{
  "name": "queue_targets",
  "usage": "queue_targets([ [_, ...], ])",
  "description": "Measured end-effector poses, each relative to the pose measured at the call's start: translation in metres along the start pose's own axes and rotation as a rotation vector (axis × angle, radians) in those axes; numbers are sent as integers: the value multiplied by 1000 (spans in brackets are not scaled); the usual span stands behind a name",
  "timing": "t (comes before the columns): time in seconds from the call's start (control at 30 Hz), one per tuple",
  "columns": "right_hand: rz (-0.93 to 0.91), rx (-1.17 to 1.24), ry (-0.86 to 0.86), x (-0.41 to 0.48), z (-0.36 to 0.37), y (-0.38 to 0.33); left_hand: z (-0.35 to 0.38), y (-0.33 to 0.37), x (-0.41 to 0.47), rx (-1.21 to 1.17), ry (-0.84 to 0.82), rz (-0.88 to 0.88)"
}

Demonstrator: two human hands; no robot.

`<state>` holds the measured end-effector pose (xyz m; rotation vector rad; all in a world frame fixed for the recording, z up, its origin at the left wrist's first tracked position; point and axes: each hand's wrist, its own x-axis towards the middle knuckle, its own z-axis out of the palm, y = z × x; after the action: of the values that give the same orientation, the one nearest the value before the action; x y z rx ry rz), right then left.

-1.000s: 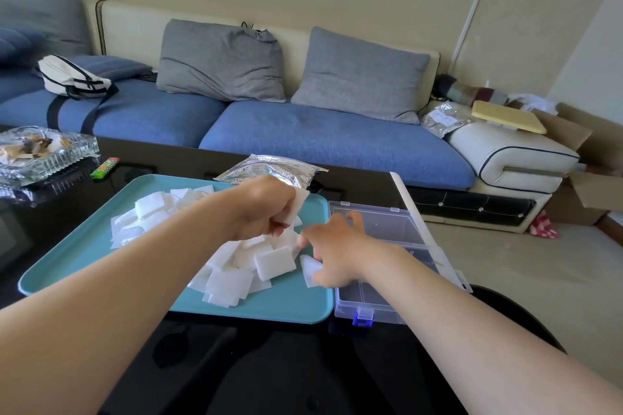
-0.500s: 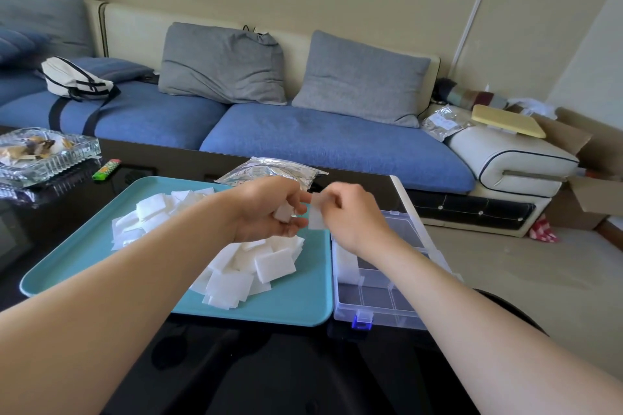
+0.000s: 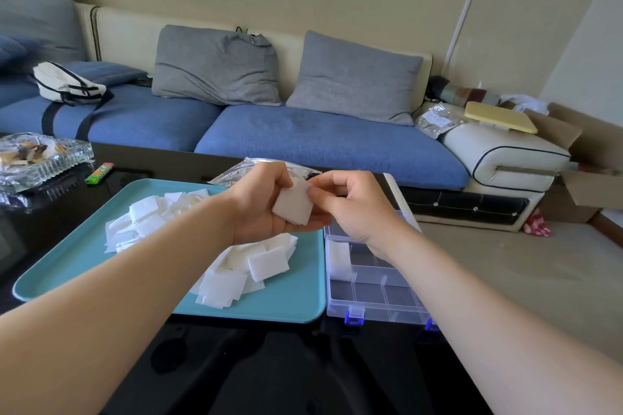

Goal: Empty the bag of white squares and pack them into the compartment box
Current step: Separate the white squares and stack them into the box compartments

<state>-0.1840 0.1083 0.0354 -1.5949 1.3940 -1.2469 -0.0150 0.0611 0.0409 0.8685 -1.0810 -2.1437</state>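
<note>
**Item: white squares, in hand above the tray**

Our left hand (image 3: 266,202) cups a stack of white squares (image 3: 293,204), fingers curled round it. Our right hand (image 3: 350,202) pinches its right edge. Half a second ago the hands held separate squares. Below: loose pile (image 3: 242,266) on teal tray (image 3: 296,300); compartment box (image 3: 371,296) just right.

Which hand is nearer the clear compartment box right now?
Right. The right hand hovers over the far end of the box; the left hand is over the tray, left of the box. Both hold a stack of white squares.
</note>
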Motion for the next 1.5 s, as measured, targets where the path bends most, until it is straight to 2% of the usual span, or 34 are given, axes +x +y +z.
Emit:
queue_targets([
  [0.17, 2, -62, 43, -1, -3, -1, 4, -3, 3, 56, 21, -3],
  [0.43, -14, -213, 177, 4, 5, 9, 12, -2, -4, 88, -83, 8],
  [0.63, -22, -465, 254, 2, 19, 17, 7, -6, 1, 332, 105, 2],
  [0.7, 21, -556, 215, 1, 24, 18, 3, -5, 3, 406, 209, 6],
  [0.87, 114, -816, -53, -4, 44, 26, -9, -4, 8, 702, 398, 59],
  [0.97, 145, -922, -179, -9, 58, 28, -18, -2, 12, 739, 493, 80],
  [1.03, 151, -944, -224, -13, 69, 28, -21, -1, 15, 747, 513, 68],
  [1.17, 76, -1053, -189, -26, 85, 21, -28, -4, 19, 786, 520, 77],
  [1.33, -19, -1049, -197, -30, 89, 10, -35, -1, 15, 851, 485, 117],
  [1.5, 169, -1031, -261, -18, 79, 8, -39, -1, 11, 882, 448, 118],
])
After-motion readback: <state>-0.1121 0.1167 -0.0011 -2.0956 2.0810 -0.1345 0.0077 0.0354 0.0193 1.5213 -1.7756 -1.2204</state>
